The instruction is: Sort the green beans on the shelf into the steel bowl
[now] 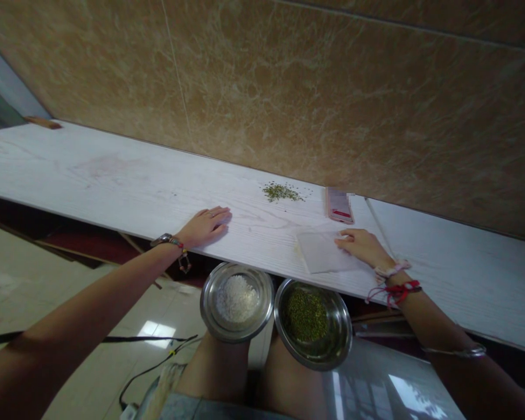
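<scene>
My left hand (pixel 205 226) lies flat, palm down, fingers together and stretched out on the white wooden board (pixel 114 181); it holds nothing. My right hand (pixel 362 245) rests on a clear plastic sheet or bag (pixel 321 252) lying on the board, fingers loosely curled on its right edge. A small heap of green beans (pixel 282 192) lies further back on the board. Two steel bowls sit on my lap below the board's edge: the left bowl (pixel 237 300) holds white rice, the right bowl (pixel 312 322) holds green beans.
A pink phone (pixel 339 205) lies on the board behind my right hand. A brown marbled wall (pixel 332 87) rises right behind the board. Black cables (pixel 149 344) run over the tiled floor at the lower left.
</scene>
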A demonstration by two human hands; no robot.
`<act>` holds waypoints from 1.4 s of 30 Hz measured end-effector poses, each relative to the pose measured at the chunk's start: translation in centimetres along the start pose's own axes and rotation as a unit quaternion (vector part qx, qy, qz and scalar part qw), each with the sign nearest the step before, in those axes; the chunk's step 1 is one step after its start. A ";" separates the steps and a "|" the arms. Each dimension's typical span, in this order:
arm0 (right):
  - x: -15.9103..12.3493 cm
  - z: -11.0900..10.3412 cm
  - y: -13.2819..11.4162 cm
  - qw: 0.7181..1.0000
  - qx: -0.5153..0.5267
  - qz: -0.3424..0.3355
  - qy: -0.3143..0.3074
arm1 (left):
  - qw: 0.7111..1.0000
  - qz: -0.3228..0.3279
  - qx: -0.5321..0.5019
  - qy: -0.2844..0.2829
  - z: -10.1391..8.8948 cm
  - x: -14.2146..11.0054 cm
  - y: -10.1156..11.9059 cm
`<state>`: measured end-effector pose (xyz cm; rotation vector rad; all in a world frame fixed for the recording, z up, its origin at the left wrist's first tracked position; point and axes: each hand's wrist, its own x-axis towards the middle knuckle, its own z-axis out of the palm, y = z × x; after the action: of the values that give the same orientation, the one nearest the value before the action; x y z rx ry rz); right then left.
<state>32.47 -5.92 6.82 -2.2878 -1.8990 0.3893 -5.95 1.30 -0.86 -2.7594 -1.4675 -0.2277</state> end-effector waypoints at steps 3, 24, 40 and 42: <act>0.0 0.7 -1.4 1.000 0.023 -0.006 -0.008 | 1.000 -0.015 0.003 0.000 -0.2 -0.1 0.3; 1.2 2.2 -8.2 0.981 0.175 -0.074 -0.046 | 0.999 -0.028 -0.031 0.003 -0.5 -0.2 0.3; 5.7 1.6 -14.4 0.964 -0.060 -0.256 -0.036 | 0.996 -0.081 -0.022 0.026 -0.3 -0.2 0.2; 5.1 2.0 -14.6 0.958 -0.062 -0.276 -0.053 | 0.996 -0.082 -0.024 0.027 -0.2 -0.2 0.1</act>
<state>18.93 1.73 8.32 -1.7098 -2.5580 0.3270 -5.99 1.07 -0.67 -2.6469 -1.6977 -0.3405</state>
